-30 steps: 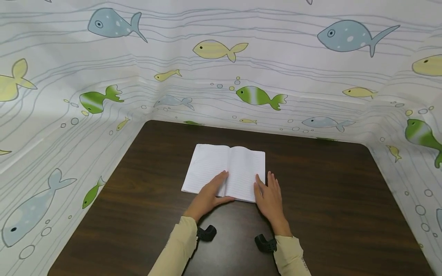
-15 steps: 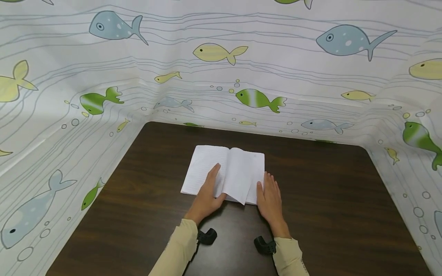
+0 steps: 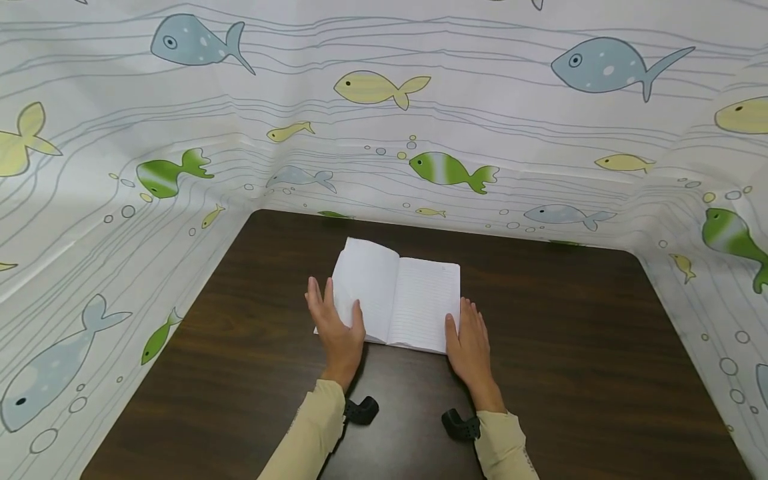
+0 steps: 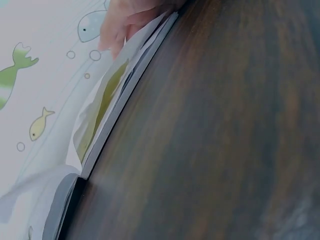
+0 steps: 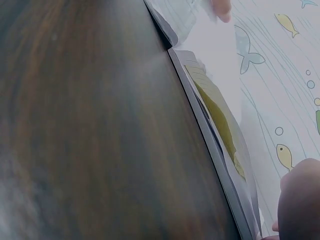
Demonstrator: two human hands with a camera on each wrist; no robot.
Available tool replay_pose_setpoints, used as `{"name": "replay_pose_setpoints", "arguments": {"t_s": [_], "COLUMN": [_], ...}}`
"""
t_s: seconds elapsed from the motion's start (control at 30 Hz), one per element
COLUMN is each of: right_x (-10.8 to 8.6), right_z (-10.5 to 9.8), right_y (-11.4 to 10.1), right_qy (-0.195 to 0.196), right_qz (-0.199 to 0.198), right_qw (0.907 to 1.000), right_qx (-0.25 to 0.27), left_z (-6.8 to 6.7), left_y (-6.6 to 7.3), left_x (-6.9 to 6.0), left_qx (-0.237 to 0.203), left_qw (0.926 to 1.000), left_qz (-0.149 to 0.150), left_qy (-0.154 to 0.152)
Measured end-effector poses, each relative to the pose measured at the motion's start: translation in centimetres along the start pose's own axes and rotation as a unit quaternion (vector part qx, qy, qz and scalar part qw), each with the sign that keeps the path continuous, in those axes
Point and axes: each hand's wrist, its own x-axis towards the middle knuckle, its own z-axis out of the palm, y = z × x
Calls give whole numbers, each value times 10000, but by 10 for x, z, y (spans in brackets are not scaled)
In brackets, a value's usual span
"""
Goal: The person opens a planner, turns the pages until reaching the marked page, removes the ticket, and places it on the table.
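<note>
An open notebook (image 3: 423, 303) with white lined pages lies on the dark wooden table. Over its left half a blank-looking page (image 3: 369, 280) bulges upward, its far corner raised past the pages beneath. My left hand (image 3: 341, 337) rests at the left page's near corner, thumb extended over the paper and fingers spread by the outer edge. Along the notebook's right edge lies my right hand (image 3: 471, 350), thumb on the right page and fingers straight. From the left wrist, the left hand (image 4: 137, 17) appears beside lifted sheets. Part of the right hand (image 5: 302, 200) fills the right wrist view's corner.
The brown table (image 3: 570, 333) extends around the notebook on all sides. White sheeting (image 3: 516, 127) printed with fish stands behind it and along both sides. Each wrist wears a black camera mount, one of them the left mount (image 3: 362, 410).
A page that was lifting from the right half has swung over to the left. My left hand has moved left from the spine to the outer corner, while my right hand has barely moved.
</note>
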Motion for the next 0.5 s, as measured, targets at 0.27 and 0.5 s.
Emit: {"name": "replay_pose_setpoints", "arguments": {"t_s": [0.27, 0.5], "right_x": [-1, -2], "right_z": [1, 0], "right_y": [1, 0], "right_qy": [-39, 12], "right_qz": [-42, -144], "right_qw": [10000, 9998], "right_qx": [-45, -96], "left_z": [-2, 2], "left_y": [-1, -3], "left_x": [1, -6], "left_qx": [1129, 975], "left_qw": [9902, 9754], "left_qz": [52, 559], "left_qy": [-823, -1899]}}
